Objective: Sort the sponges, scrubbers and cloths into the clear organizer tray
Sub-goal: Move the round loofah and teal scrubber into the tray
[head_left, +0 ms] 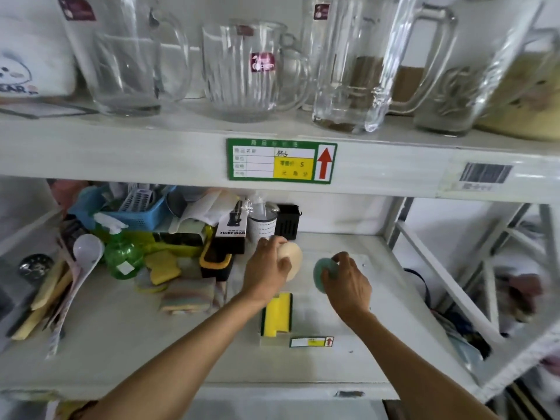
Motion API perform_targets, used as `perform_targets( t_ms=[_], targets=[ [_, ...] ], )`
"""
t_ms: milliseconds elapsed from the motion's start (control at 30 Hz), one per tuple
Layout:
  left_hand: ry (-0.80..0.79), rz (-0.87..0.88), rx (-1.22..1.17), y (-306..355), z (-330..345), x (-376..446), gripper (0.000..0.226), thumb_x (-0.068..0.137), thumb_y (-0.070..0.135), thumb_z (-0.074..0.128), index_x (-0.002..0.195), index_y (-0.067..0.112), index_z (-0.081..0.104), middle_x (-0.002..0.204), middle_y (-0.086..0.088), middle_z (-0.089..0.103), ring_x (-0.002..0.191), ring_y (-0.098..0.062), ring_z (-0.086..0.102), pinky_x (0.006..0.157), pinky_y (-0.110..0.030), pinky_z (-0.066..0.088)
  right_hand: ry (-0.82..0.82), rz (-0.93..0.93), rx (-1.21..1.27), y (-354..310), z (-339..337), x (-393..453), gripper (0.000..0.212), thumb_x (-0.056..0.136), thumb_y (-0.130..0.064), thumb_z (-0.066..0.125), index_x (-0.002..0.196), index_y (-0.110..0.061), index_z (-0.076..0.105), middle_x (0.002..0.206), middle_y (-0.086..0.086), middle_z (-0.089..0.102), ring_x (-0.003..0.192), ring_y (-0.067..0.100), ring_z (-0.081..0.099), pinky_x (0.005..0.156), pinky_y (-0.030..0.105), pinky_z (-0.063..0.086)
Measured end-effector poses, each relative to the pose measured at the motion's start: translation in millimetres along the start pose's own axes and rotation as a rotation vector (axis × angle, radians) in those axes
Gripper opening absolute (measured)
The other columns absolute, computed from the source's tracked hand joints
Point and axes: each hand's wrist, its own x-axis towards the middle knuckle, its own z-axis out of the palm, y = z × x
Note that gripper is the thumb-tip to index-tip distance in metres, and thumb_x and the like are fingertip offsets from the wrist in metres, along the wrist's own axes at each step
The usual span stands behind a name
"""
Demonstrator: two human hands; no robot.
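So, quick rundown of where this is at, with everything placed relative to the yellow sponge [277, 313] sitting on the lower shelf [121, 344]:

Left hand: the left hand [266, 268] is just behind the yellow sponge, fingers curled around a cream round sponge [292, 259], held up on edge.

Right hand: the right hand [345, 280] is behind and to the right of the yellow sponge, fingertips pinching a green round scrubber [321, 272], also up on edge.

Clear organizer tray: honestly hard to make out. The yellow sponge looks like it's sitting in a transparent tray [318, 298] whose faint edges run off to its right, but I can't tell where the compartments are.

Still unsorted: a pile well to the left of the yellow sponge, with a striped pastel cloth stack [188, 298] nearest, yellow sponges [163, 265] behind that, and a green spray bottle [122, 256] further left.

Step in hand: my guess is placing, with both round pieces hovering over the spot behind the yellow sponge.

Next move: probably lower each one into its own slot and let go, then reach left for the pile. Needs care to keep the two pieces apart and not knock the yellow one over.
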Motion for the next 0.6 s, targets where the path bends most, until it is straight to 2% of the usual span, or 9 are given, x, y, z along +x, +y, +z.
perform_targets(
  t_ms=[100, 233, 467, 600],
  targets=[
    [-0.162, -0.013, 0.108, 22, 25, 0, 0.037, 0.082, 0.019, 0.055, 0.118, 0.017, 0.05, 0.121, -0.008, 0.055, 0.108, -0.03, 0.058, 0.086, -0.037, 0.046, -0.074, 0.063, -0.087, 32, -6, -5, 0.025, 0.091, -0.034, 0.051, 0.11, -0.018, 0.047, 0.114, 0.007, 0.063, 0.094, 0.034, 0.063, 0.076, 0.035, 0.044],
    [-0.337, -0.038, 0.315, 34, 51, -4, 0.035, 0.083, 0.024, 0.056, 0.116, 0.016, 0.048, 0.118, -0.01, 0.057, 0.106, -0.033, 0.061, 0.087, -0.039, 0.048, -0.162, 0.085, -0.164, 53, -5, -13, 0.027, 0.092, -0.031, 0.049, 0.115, -0.018, 0.047, 0.117, 0.006, 0.061, 0.099, 0.031, 0.063, 0.083, 0.036, 0.046],
    [-0.391, 0.042, 0.612, 28, 73, -14, 0.03, 0.082, 0.006, 0.056, 0.111, 0.009, 0.051, 0.108, -0.012, 0.067, 0.102, -0.035, 0.063, 0.086, -0.038, 0.038, -0.26, 0.036, -0.303, 61, 14, -14, 0.031, 0.092, -0.026, 0.047, 0.12, -0.014, 0.056, 0.118, 0.008, 0.054, 0.109, 0.028, 0.058, 0.09, 0.038, 0.048],
    [-0.399, 0.043, 0.687, 22, 74, -18, 0.029, 0.081, -0.003, 0.051, 0.108, 0.007, 0.053, 0.103, -0.014, 0.07, 0.099, -0.036, 0.063, 0.092, -0.042, 0.038, -0.272, -0.002, -0.389, 66, 20, -12, 0.032, 0.093, -0.023, 0.043, 0.122, -0.013, 0.051, 0.12, 0.008, 0.055, 0.11, 0.028, 0.058, 0.091, 0.037, 0.043]
  ],
)
